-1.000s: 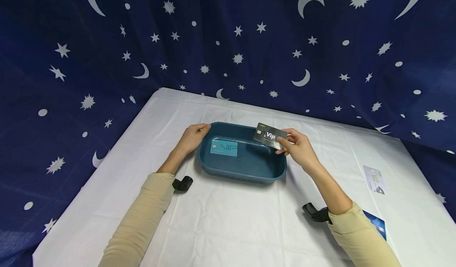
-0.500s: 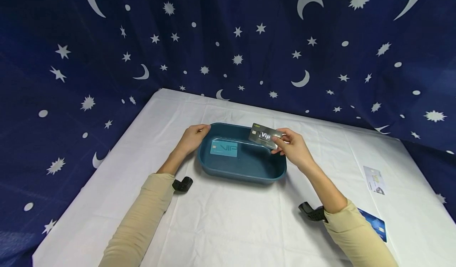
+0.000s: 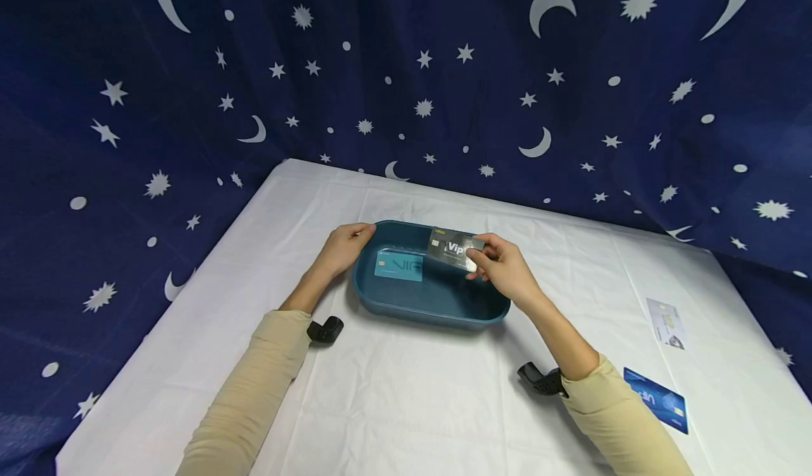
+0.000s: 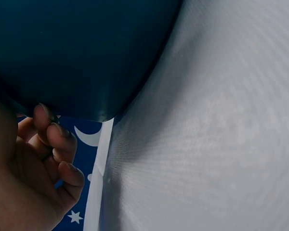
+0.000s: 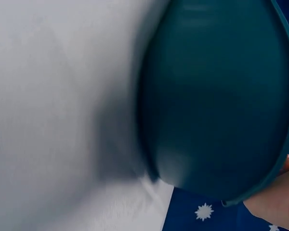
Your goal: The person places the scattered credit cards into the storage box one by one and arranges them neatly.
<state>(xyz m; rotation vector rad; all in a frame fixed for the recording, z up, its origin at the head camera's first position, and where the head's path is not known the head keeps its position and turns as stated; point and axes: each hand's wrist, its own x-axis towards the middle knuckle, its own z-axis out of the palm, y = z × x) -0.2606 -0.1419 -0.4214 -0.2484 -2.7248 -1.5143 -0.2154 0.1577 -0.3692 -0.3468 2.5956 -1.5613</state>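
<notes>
Blue-green tub (image 3: 431, 298) is sitting on the white-covered desk (image 3: 412, 405). Left grip (image 3: 343, 247) is grasping the tub's rim at its far left corner; the left wrist view is showing the same hold from close by. Right grip (image 3: 504, 268) is pinching the right end of a grey card (image 3: 443, 245), marked "Vip", with the thumb pressing on its printed face. Grey card is hovering tilted over the far middle part of the tub; whether it is touching the far rim, cannot tell. Light blue card (image 3: 398, 266) is lying flat on the tub's floor, left side. Well apart to the right, a pale card (image 3: 666, 323) is lying on the desk; nearer, a dark blue card (image 3: 657, 400) is lying just beside the right sleeve (image 3: 624, 419). Star-and-moon curtain (image 3: 406, 25) is hanging beyond the far edge.
</notes>
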